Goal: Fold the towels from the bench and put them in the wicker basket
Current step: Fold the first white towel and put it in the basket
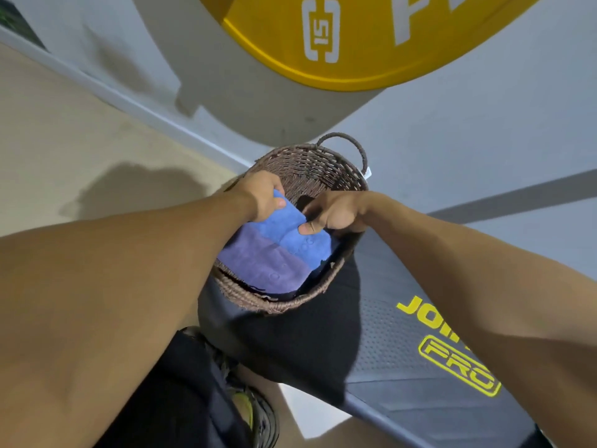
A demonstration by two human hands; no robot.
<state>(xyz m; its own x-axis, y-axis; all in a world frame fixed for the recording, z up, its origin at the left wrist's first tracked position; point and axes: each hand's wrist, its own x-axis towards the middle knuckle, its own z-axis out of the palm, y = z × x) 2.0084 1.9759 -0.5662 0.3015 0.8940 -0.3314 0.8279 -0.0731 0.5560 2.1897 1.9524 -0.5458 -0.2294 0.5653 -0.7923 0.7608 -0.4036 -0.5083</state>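
Note:
A brown wicker basket (318, 163) with a loop handle stands on the end of a dark padded bench (403, 367). Inside it lies a folded purple towel (261, 263). A folded blue towel (290, 231) sits on top of the purple one, tilted into the basket. My left hand (261, 194) grips the blue towel's far left corner. My right hand (336, 213) pinches its right edge, thumb on top. Both hands are inside the basket's rim.
A yellow weight plate (339, 43) marked 15 hangs above against a grey wall. Tan floor (64, 140) lies to the left. My shoe (252, 412) shows below, beside the bench. The bench carries yellow lettering (452, 357).

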